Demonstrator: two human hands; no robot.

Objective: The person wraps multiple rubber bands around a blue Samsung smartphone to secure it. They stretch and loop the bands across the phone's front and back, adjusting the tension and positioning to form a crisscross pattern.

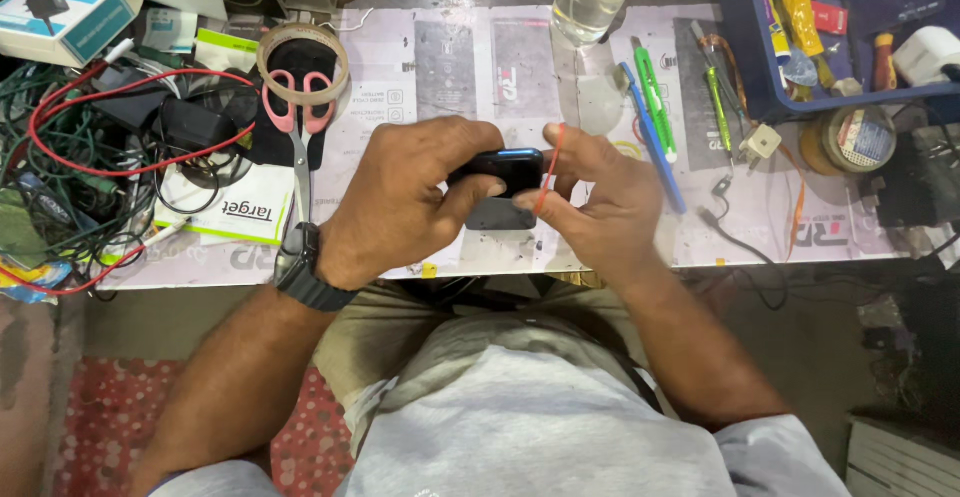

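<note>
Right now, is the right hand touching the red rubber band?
Touching. The head view shows the rubber band stretched over the fingers of the right hand, beside the small black device that both hands hold.

Seen from above, a person wears a light grey short-sleeved t-shirt, the sleeves ending above the elbows so both forearms are bare. Khaki-coloured trousers show at the lap below the shirt's hem. A dark, chunky wristwatch [301,267] with a black strap wraps the left wrist. The left hand [405,197] and right hand [600,197] are bare, without gloves.
</note>
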